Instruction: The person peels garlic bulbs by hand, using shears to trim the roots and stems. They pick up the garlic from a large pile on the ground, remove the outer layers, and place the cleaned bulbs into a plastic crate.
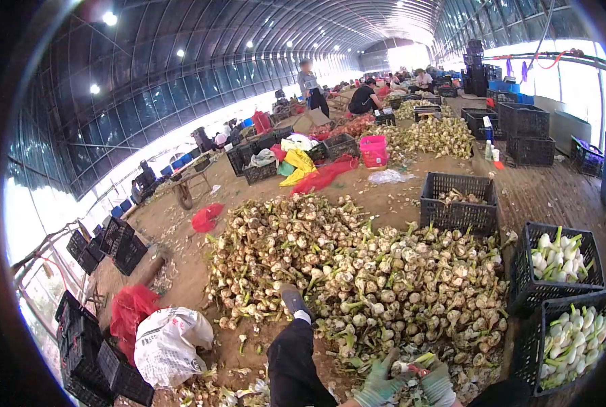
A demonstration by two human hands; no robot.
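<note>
My left hand (376, 385), in a pale green and white glove, is at the bottom edge with its thumb up, closed around a garlic bulb (402, 367). Close beside it, my right hand (438, 384), gloved alike, has its fingers curled in. A small red thing (420, 372) shows at the right fingertips; its kind is too small to tell. Pale green stem (425, 359) sticks up between the hands. Just beyond them spreads a large heap of garlic bulbs (398, 285), soil-stained and with short stalks. My leg (292, 359) stretches out to the heap's edge.
Black crates of trimmed garlic (579, 339) stand at right, and another crate (460, 216) stands behind the heap. A white sack (170, 346) and red netting (132, 315) lie at left. Farther back are a pink bucket (373, 152), more heaps, and several people.
</note>
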